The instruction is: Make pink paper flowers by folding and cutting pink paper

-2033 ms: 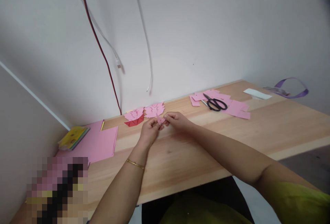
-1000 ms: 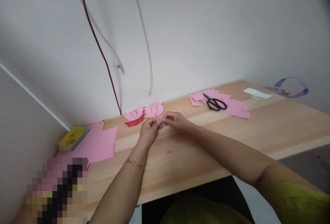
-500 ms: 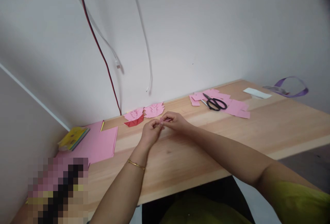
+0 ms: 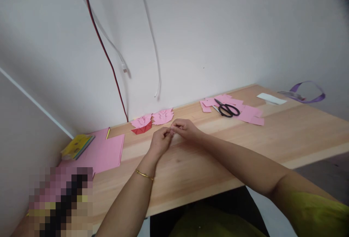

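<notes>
My left hand [image 4: 160, 142] and my right hand [image 4: 187, 129] meet fingertip to fingertip just above the wooden table [image 4: 196, 171]. Both are closed in a pinch on a small piece of pink paper [image 4: 172, 131], almost wholly covered by the fingers; its shape cannot be made out. Behind my hands, by the wall, lie two pink paper cutouts with jagged edges, a left one [image 4: 141, 121] and a right one [image 4: 163, 116]. A red folded paper piece [image 4: 141, 129] rests in front of the left cutout.
Black-handled scissors [image 4: 229, 110] lie on pink paper scraps [image 4: 249, 115] at the back right, near a white strip [image 4: 272, 98] and a purple band [image 4: 311, 82]. To the left are pink sheets [image 4: 109, 153], a yellow packet [image 4: 77, 146] and a yellow pencil [image 4: 108, 133]. Cables [image 4: 105, 48] hang down the wall.
The fingers of my right hand have curled in closer to my left fingertips, and less of the pink paper shows between them. Everything else lies as before.
</notes>
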{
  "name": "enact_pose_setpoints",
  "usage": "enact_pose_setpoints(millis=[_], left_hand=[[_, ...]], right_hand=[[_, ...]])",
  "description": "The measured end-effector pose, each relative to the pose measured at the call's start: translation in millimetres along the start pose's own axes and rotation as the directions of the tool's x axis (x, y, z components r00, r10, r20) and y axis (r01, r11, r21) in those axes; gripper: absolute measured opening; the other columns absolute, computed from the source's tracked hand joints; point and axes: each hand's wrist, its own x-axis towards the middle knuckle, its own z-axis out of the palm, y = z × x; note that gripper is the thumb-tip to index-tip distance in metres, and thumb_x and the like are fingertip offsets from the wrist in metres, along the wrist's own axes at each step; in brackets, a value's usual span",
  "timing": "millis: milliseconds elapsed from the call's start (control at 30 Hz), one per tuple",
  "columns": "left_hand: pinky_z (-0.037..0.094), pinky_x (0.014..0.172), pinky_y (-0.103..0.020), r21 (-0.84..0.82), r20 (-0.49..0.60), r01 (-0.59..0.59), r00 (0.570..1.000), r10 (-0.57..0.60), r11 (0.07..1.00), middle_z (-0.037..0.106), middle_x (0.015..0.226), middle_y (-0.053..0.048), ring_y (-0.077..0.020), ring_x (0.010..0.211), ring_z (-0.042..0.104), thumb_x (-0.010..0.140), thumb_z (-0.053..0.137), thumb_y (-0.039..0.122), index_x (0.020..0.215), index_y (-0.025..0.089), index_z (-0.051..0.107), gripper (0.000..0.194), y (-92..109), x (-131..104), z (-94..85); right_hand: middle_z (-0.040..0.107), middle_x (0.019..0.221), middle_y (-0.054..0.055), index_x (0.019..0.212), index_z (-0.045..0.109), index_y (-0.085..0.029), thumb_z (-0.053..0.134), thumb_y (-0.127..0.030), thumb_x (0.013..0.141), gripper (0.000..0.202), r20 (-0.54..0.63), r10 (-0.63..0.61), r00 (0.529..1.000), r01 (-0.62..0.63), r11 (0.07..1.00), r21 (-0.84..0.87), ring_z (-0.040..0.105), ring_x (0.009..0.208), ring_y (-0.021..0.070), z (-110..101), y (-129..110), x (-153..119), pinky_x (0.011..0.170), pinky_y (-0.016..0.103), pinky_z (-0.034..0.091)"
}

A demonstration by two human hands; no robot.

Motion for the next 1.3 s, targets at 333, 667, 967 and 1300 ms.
enact_pose_setpoints(millis=[333,667,967,1300], left_hand=[[0.037,0.059,-0.024,-0.061,0.005,0.075,0.997,-0.074,0.995,0.062,0.066,0.0,-0.0132,0.061,0.051,0.075,0.06,0.026,0.071,0.017,0.067,0.012,-3.8,0.0,-0.1],[0.039,0.06,-0.024,-0.141,-0.026,0.101,0.994,-0.106,0.985,0.065,0.065,0.0,-0.0138,0.063,0.054,0.069,0.062,0.02,0.07,0.018,0.068,0.007,-4.3,2.6,-0.6],[0.037,0.062,-0.025,-0.057,-0.004,0.017,1.0,-0.017,0.998,0.063,0.065,-0.001,-0.0142,0.064,0.052,0.077,0.059,0.027,0.067,0.019,0.066,0.014,-1.8,0.3,-0.3],[0.033,0.059,-0.026,-0.016,-0.079,0.033,0.996,-0.034,0.999,0.06,0.061,-0.001,-0.0145,0.061,0.048,0.073,0.062,0.027,0.061,0.018,0.063,0.015,-5.0,4.1,-6.0]], right_hand=[[0.067,0.079,0.003,0.078,0.065,-0.017,0.05,-0.041,0.088,0.03,0.056,0.097,0.994,-0.105,0.981,0.163,0.062,0.076,0.0145,-2.1,-2.5,0.3,0.073,0.026,0.046],[0.063,0.079,0.002,0.078,0.061,-0.017,0.069,-0.033,0.072,0.019,0.075,0.057,0.996,-0.069,0.983,0.169,0.059,0.076,0.0141,0.7,4.1,1.1,0.07,0.025,0.046],[0.065,0.071,0.002,0.069,0.063,-0.017,0.053,-0.026,0.086,0.021,0.039,-0.037,0.999,0.039,0.998,-0.054,0.057,0.069,0.0133,-2.5,2.0,0.8,0.065,0.024,0.04],[0.063,0.075,0.003,0.072,0.061,-0.018,0.052,-0.04,0.088,0.028,-0.24,0.015,0.971,-0.009,1.0,0.024,0.057,0.074,0.0155,-9.4,-5.1,2.0,0.07,0.026,0.043]])
